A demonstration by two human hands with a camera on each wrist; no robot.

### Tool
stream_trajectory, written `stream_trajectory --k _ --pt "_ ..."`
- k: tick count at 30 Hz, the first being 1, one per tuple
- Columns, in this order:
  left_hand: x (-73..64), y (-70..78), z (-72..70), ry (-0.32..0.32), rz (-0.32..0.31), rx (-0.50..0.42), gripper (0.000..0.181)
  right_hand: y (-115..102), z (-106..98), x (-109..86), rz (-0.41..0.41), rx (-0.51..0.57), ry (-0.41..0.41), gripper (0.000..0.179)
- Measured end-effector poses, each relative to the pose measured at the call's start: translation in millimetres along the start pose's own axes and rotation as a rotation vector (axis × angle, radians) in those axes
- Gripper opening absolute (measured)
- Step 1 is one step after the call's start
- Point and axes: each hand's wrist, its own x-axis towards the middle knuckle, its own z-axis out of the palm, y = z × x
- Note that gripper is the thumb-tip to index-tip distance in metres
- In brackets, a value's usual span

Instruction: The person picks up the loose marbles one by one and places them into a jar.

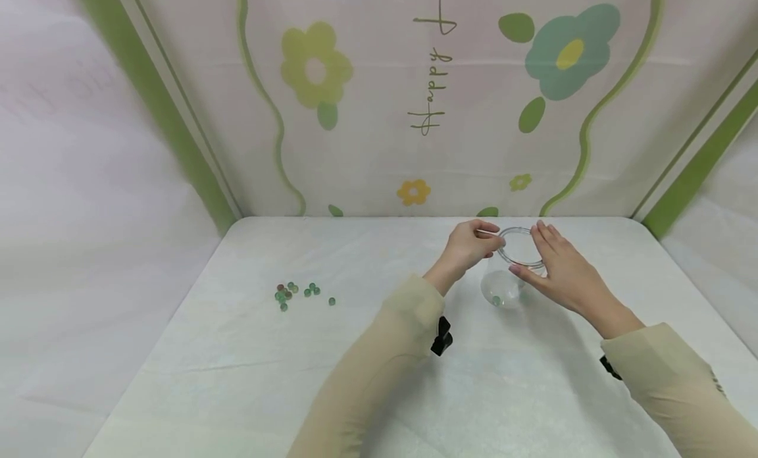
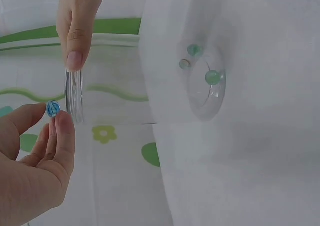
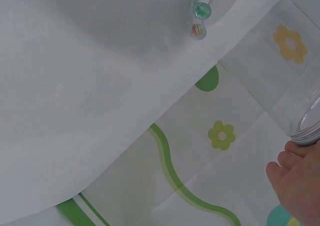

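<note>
A tall clear jar (image 1: 503, 283) stands on the table with its round mouth upward. My left hand (image 1: 468, 246) is at the left side of the rim. In the left wrist view, its thumb and forefinger pinch a blue swirled glass marble (image 2: 53, 108), just outside the mouth. From the other side my right hand (image 1: 562, 274) holds the jar by its rim, fingers along the far right edge and thumb at the near side. Inside, at the bottom, lie two green marbles (image 2: 213, 77) and a clear one with a brown streak (image 2: 185, 63).
Several loose marbles (image 1: 283, 296), mostly green with a few brownish, lie on the left part of the white-covered table (image 1: 237, 392). A flower-printed curtain (image 1: 367, 116) hangs behind the table's back edge, and white cloth walls rise at both sides.
</note>
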Motion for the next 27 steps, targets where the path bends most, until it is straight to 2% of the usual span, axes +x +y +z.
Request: stream_trajectory --k 12,19,27 --pt "1.9 -2.5 3.1 0.015 0.009 -0.029 0.022 -2.0 0.0 -0.2 -0.006 0.000 0.018 0.095" --pt "1.6 -3.8 4.6 0.021 0.027 -0.015 0.022 -1.9 0.0 -0.7 0.005 0.004 0.009 0.095" --pt "1.9 -7.6 1.4 -0.013 0.038 -0.031 0.023 -1.9 0.6 -1.3 0.010 0.006 0.017 0.096"
